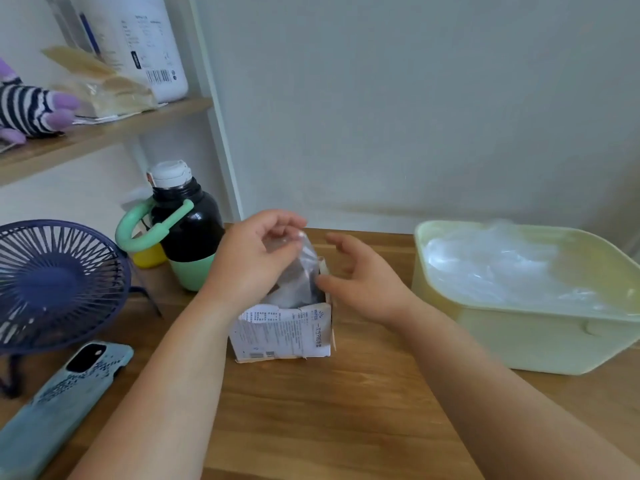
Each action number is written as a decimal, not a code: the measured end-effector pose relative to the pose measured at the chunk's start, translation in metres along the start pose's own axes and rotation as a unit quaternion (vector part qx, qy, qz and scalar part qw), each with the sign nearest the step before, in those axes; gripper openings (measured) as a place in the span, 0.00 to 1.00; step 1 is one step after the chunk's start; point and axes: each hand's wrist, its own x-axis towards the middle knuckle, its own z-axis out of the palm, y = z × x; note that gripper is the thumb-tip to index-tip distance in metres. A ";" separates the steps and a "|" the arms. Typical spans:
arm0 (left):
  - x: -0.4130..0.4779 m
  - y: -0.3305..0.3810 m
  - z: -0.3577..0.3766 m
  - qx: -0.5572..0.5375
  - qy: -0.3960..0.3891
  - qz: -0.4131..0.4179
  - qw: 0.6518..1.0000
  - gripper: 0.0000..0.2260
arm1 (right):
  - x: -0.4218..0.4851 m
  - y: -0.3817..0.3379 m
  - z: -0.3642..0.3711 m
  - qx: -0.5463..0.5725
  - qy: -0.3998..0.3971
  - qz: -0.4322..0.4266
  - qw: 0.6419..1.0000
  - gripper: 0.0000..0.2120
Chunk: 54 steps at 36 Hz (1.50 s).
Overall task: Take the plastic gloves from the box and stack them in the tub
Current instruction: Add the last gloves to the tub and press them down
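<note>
Box: small white printed cardboard box [284, 332], torn open on the wooden table [311, 410].
Glove: clear plastic glove [304, 268], half drawn from the box.
Left hand [254, 259]: pinches the glove's top.
Right hand [362, 284]: fingers spread, empty, beside the box.
Tub: pale green plastic tub [519, 336], holding heaped gloves [502, 268].
Progress: seemingly well along; more remains boxed.

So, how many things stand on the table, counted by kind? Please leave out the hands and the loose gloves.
Fan: 1
Phone: 1
Bottle: 1
Yellow item, mostly hidden behind it: 1
Box: 1
Tub: 1
Total: 6
</note>
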 end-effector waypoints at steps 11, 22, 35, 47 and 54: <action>0.009 0.047 0.006 -0.277 -0.067 0.094 0.954 0.16 | -0.004 -0.022 -0.060 0.221 -0.054 -0.049 0.973 0.13; 0.017 0.085 0.050 -0.361 -0.214 0.083 0.904 0.19 | -0.032 -0.011 -0.118 0.286 -0.124 0.023 0.950 0.45; 0.027 0.099 0.074 -0.403 -0.251 0.052 0.879 0.20 | -0.050 -0.007 -0.143 0.293 -0.132 -0.023 0.947 0.02; 0.034 0.084 0.089 -0.342 -0.180 -0.139 0.912 0.13 | -0.048 0.003 -0.151 0.373 0.041 -0.031 0.926 0.11; 0.041 0.088 0.083 -0.369 -0.103 -0.091 0.919 0.10 | -0.056 0.004 -0.162 0.299 0.064 0.029 0.952 0.13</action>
